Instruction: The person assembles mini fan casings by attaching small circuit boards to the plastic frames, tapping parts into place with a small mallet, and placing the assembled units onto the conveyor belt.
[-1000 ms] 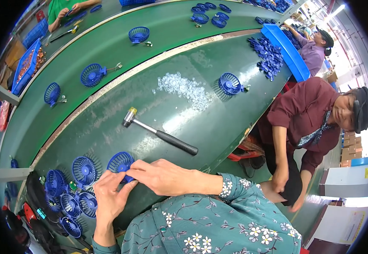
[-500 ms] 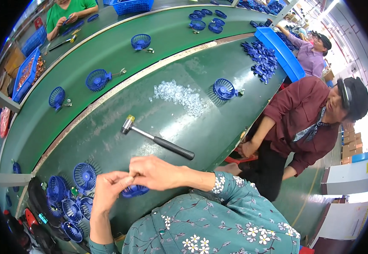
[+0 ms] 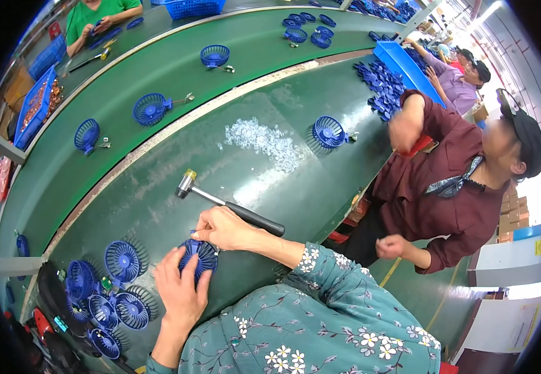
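In the lower middle of the frame, the left hand (image 3: 179,288) curls its fingers and thumb over a blue round cage (image 3: 204,259), while the right hand (image 3: 223,228) is pinched on the cage's upper edge. Just above the right hand lies a mallet (image 3: 256,217), with a pile of clear pieces (image 3: 264,144) farther up at centre and more blue cages (image 3: 121,262) clustered at lower left.
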